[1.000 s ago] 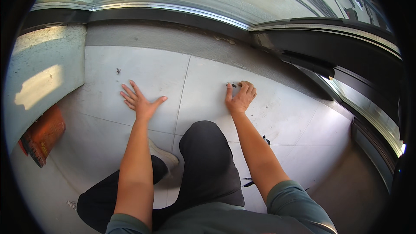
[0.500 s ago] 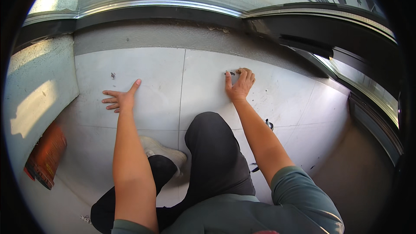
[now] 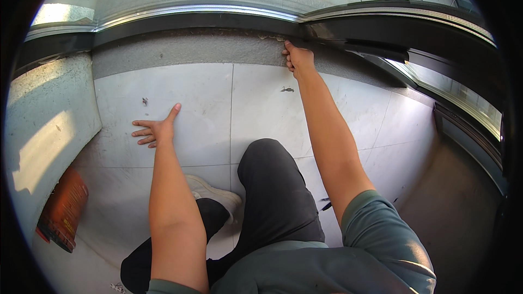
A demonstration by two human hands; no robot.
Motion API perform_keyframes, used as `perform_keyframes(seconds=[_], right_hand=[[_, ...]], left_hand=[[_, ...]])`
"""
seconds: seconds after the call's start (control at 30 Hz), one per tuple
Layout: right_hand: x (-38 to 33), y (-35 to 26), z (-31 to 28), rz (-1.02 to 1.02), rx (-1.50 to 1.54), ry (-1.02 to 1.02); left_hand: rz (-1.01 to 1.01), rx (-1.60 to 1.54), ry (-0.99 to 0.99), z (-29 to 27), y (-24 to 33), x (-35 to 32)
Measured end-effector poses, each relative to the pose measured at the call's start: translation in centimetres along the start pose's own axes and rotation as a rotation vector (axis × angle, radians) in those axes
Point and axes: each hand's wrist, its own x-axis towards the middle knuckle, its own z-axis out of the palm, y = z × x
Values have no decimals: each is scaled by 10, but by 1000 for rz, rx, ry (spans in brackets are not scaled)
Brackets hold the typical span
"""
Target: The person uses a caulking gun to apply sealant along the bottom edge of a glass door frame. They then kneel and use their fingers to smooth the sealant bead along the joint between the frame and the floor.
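Note:
My left hand [image 3: 158, 128] rests flat on the pale floor tile [image 3: 204, 90], fingers spread and thumb out, holding nothing. A small grey scrap [image 3: 145, 101] lies just beyond it. My right hand [image 3: 299, 59] reaches to the grey rough sill [image 3: 218, 50], right under the dark window frame [image 3: 185, 20]. Its fingers are curled in and its thumb meets the flaky edge [image 3: 271, 37] where frame and sill join. Whatever those fingers pinch, if anything, is hidden. On the tile nearer me than this hand lies a small dark scrap of debris [image 3: 287, 90].
An orange container [image 3: 65, 207] lies by the low wall [image 3: 52, 122] at left. The dark frame continues to the right beside a glass panel [image 3: 457, 95]. My bent knee [image 3: 267, 158] and pale shoe [image 3: 218, 191] take up the near middle. A dark object [image 3: 326, 204] shows beside my right arm.
My right hand has left the dark scrap on the tile and moved forward to the sill's edge, its fingers now curled. My left hand stays spread on the floor.

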Motion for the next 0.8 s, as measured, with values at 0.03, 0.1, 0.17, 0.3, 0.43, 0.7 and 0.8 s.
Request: perform_keyframes(seconds=[0.03,0.1,0.17,0.3,0.43,0.7,0.8], right_hand=[[0,0,1,-4,-8,-2],[0,0,0,-3,-28,-3],[3,-1,-1,10,-48,2],[7,-4,-5,-17,-74,-39],[6,-5,-4,-29,-70,-46],[7,-4,-1,-21,-102,-45],[9,-2,0,-31,-97,-39]], left_hand=[[1,-1,3,0,0,0],[-2,-2,5,1,-1,0],[-5,-1,12,2,-1,1],[-4,11,14,2,-1,2],[-4,12,12,1,0,2],[-1,3,3,-4,4,-2],[-9,4,12,-4,5,-3]])
